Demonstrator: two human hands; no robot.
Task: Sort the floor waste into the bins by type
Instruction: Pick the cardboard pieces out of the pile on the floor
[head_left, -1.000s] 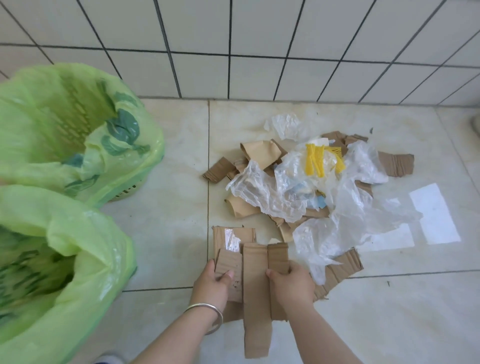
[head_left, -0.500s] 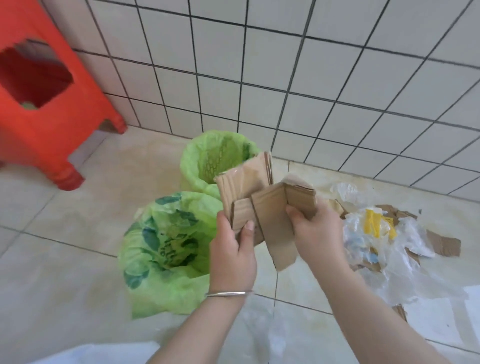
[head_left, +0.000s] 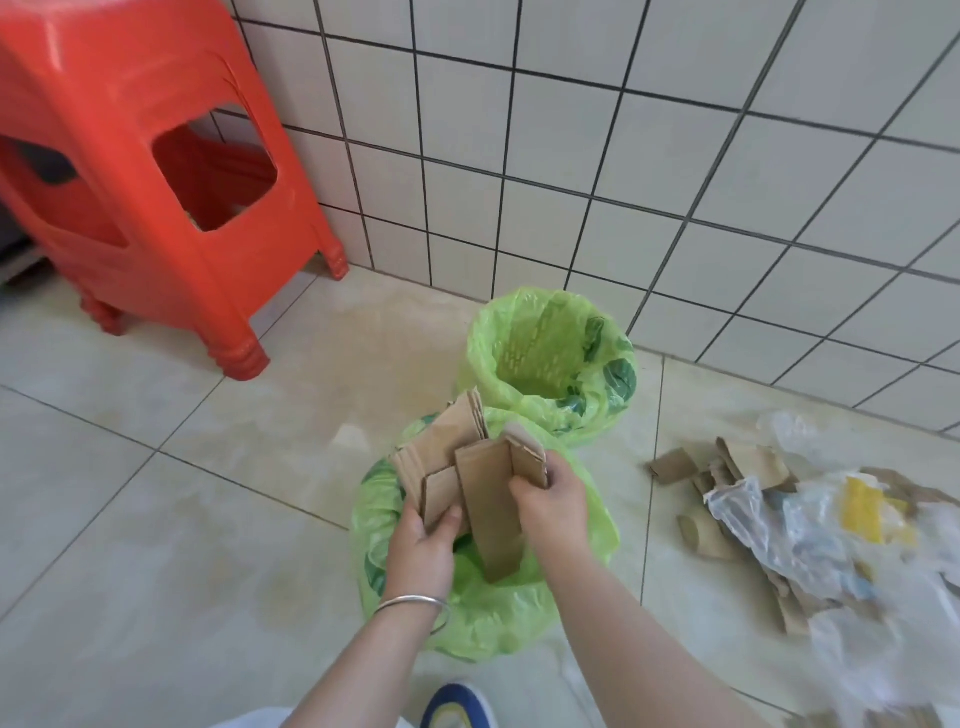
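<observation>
Brown cardboard pieces (head_left: 467, 467) are gripped by both hands, left hand (head_left: 421, 551) and right hand (head_left: 553, 506), fingers closed on them, above the near green-lined bin (head_left: 488, 618).

No text, label, brand, number or sign can be read anywhere; the dark green print on the near bin liner (head_left: 382, 525) and the far bin liner (head_left: 618, 379) is too blurred to tell letters from pattern.
</observation>
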